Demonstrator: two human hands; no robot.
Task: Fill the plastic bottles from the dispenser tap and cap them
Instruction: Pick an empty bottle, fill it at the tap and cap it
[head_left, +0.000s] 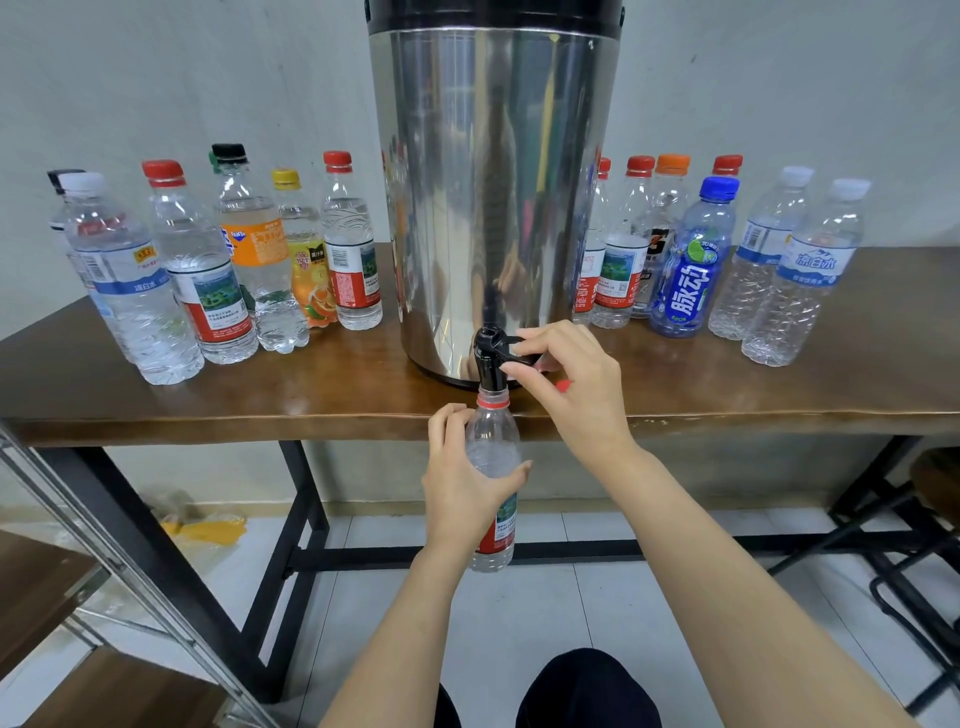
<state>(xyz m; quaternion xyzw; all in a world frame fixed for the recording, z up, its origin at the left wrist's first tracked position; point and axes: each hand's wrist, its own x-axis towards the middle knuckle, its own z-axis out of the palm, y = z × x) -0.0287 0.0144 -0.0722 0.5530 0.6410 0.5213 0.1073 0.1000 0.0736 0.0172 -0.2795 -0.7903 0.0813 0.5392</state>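
Below the wooden tabletop's (311, 400) near edge, the open bottle (492, 447) is held upright in the curled left hand (460, 486), its mouth directly beneath the black tap (491, 366), whose lever (508, 342) just above is pinched by the fingers (540, 338) of the right hand (574, 387)

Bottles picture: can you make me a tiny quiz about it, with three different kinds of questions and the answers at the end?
1. True or false: the bottle held under the tap has its cap on.
2. The left hand grips that bottle. What do the fingers of the right hand pinch? A) a yellow cap B) the lever of the tap C) the table edge
3. Fill in: the blue-capped bottle stands on the person's ___ side of the dispenser.
Key: 1 false; 2 B; 3 right.
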